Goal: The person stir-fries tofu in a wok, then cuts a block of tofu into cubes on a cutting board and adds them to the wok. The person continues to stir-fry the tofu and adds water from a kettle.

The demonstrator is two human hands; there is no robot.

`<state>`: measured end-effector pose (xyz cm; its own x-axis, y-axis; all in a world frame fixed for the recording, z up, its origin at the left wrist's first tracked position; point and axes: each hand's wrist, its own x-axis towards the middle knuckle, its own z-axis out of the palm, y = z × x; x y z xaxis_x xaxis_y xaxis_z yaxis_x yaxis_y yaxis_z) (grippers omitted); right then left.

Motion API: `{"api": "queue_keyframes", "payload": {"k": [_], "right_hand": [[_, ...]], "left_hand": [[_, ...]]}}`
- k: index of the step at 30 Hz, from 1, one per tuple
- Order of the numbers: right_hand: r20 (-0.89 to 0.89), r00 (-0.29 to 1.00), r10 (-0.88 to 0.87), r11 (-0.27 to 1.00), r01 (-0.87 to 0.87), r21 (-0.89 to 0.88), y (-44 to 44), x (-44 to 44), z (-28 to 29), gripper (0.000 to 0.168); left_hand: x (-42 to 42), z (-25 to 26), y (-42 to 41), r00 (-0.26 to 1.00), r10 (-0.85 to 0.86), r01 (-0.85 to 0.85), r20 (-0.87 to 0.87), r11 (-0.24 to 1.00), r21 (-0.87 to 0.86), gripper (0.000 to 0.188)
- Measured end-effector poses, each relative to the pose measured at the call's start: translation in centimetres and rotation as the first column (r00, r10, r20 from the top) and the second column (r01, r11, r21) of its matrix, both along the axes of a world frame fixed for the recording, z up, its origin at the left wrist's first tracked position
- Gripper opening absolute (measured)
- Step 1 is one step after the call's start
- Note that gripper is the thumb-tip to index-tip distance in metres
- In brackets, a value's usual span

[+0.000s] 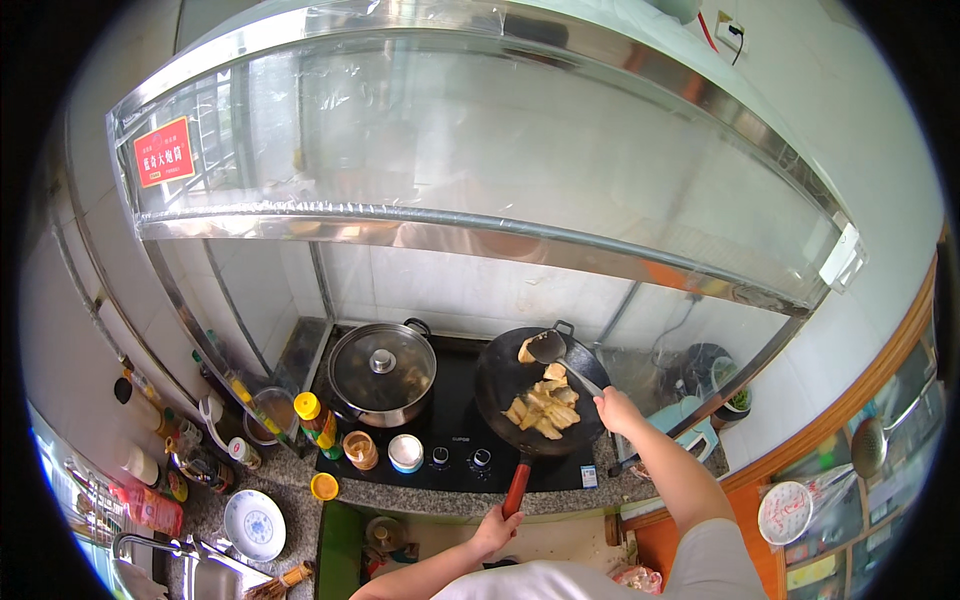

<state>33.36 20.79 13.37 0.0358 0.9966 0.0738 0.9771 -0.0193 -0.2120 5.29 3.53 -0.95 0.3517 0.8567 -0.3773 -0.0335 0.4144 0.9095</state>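
My left hand (495, 529) grips the red-brown handle (517, 487) of a black wok (495, 405) on the right side of the cooktop. In my right hand (618, 411) is a spatula (547, 346) with a metal handle and dark head. That head rests against the far inner wall of the wok, touching a separate pale piece of food (528, 349). Several browned, pale slices of food (544, 409), perhaps meat, lie in a pile at the middle of the wok.
A lidded steel pot (382, 375) occupies the left of the black cooktop (450, 375). Along the front stand a yellow-capped bottle (315, 424), an open jar (360, 450) and a white tub (406, 453). A blue-patterned plate (255, 525) lies left. A framed range hood panel (480, 150) hangs above.
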Motion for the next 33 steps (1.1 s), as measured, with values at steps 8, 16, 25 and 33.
{"api": "queue_keyframes", "payload": {"k": [8, 16, 25, 33], "right_hand": [[0.104, 0.995, -0.006, 1.000, 0.009, -0.026, 1.3, -1.1, 1.7, 0.030], [0.429, 0.900, 0.081, 0.991, -0.029, -0.127, 0.7, -0.2, 2.8, 0.027], [0.536, 0.820, 0.201, 0.976, -0.216, -0.036, 2.2, -2.7, 2.2, 0.019], [0.620, 0.761, 0.191, 0.945, 0.028, -0.326, -0.6, 0.0, 10.2, 0.023]], "left_hand": [[-0.4, 1.6, -0.1, 1.000, -0.007, 0.007, -0.015, 1.000, -0.009, 0.027], [0.3, 0.5, -0.1, 0.997, 0.028, -0.021, 0.076, 0.996, -0.089, 0.026], [-0.1, 0.0, 0.1, 0.988, 0.021, 0.001, 0.153, 0.990, -0.140, 0.026], [-0.4, -0.3, 2.5, 0.979, -0.074, 0.129, 0.192, 0.947, -0.295, 0.027]]}}
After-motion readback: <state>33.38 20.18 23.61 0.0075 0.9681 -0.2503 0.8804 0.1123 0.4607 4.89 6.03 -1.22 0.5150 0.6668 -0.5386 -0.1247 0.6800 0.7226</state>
